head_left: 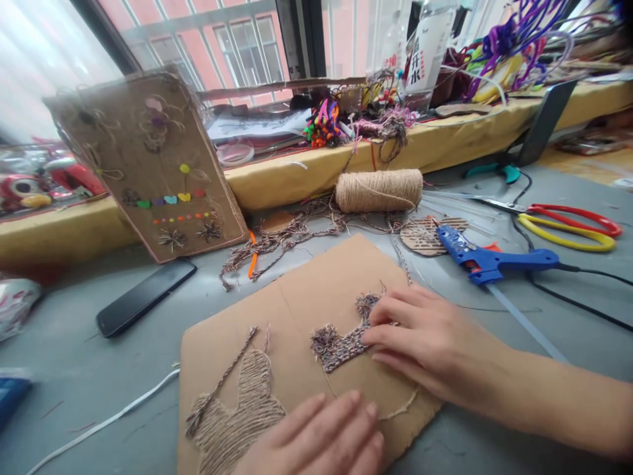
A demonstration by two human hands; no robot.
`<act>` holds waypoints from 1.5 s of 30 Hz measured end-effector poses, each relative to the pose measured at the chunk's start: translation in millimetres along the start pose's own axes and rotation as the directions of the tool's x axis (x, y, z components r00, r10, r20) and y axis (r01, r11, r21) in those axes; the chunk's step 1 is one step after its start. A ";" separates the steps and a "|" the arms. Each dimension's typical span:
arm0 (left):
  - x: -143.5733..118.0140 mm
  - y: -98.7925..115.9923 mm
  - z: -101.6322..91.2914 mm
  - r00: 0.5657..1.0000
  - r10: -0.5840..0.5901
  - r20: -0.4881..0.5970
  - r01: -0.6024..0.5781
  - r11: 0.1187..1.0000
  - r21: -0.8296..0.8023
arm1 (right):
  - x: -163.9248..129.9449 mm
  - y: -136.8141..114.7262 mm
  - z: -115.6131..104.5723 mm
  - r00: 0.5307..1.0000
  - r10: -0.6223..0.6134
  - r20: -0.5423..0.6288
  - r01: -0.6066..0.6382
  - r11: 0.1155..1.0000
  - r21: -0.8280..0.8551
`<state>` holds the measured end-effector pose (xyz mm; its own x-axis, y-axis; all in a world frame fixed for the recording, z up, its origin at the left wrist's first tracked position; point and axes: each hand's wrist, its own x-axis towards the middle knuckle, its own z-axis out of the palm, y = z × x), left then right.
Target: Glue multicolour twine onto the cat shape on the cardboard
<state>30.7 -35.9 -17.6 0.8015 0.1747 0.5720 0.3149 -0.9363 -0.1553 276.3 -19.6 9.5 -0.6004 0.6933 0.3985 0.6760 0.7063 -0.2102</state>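
While the cardboard sheet [306,297] lay flat on the grey desk [74,376], the right hand [425,340] rested on it with fingers stretched out and pressed flat against the edge of a frayed twine patch [341,343] near the sheet's middle. The left hand [321,439] lay open, palm down, on the sheet's near edge, just beside a coiled jute shape [242,409]; neither hand pinched anything. The twine pieces looked light, soft and easily frayed, so they would likely bear pressing from above better than pulling at the loose ends. The cardboard seemed thin and bendable, best steadied by its edges. A blue glue gun [487,260] lay to the right, a twine spool [378,190] and scissors [564,223] beyond it, and a phone [146,297] to the left.
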 end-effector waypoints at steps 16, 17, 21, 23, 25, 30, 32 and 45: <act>25.0 -38.2 1.0 0.778 0.035 0.627 0.123 0.971 -0.207 | 10.2 40.3 -47.5 0.965 0.156 -0.212 -0.196 0.964 -0.182; 27.4 -39.1 1.7 0.781 0.028 0.624 0.140 0.966 -0.219 | 7.1 40.2 -45.6 0.972 0.152 -0.180 -0.185 0.966 -0.183; 35.6 -41.4 9.6 0.826 -0.053 0.560 0.173 0.971 -0.164 | 0.9 38.0 -28.1 0.998 0.067 -0.019 -0.069 0.984 -0.161; 40.8 -44.2 16.6 0.841 -0.103 0.530 0.183 0.978 -0.100 | 2.5 37.6 -18.2 0.998 0.033 0.049 -0.025 0.988 -0.151; 47.3 -46.7 24.3 0.850 -0.128 0.511 0.176 0.983 -0.046 | 5.4 39.2 -10.9 0.996 0.041 0.084 -0.026 0.986 -0.165; 65.8 -45.7 35.3 0.845 -0.091 0.527 0.095 0.995 0.021 | 5.4 54.6 -10.2 0.987 0.134 0.083 -0.109 0.960 -0.259; 73.1 -45.1 36.2 0.840 -0.079 0.536 0.069 0.997 0.038 | 2.3 62.0 -14.2 0.981 0.181 0.073 -0.152 0.943 -0.295; 99.1 -66.6 42.9 0.845 -0.189 0.501 0.152 0.982 0.115 | 7.3 70.9 -7.2 0.990 0.093 0.102 -0.062 0.960 -0.275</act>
<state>111.0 56.8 14.8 0.8718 0.4774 0.1094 0.4895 -0.8577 -0.1577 322.8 34.5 4.0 -0.5756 0.7668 0.2842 0.8030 0.5957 0.0191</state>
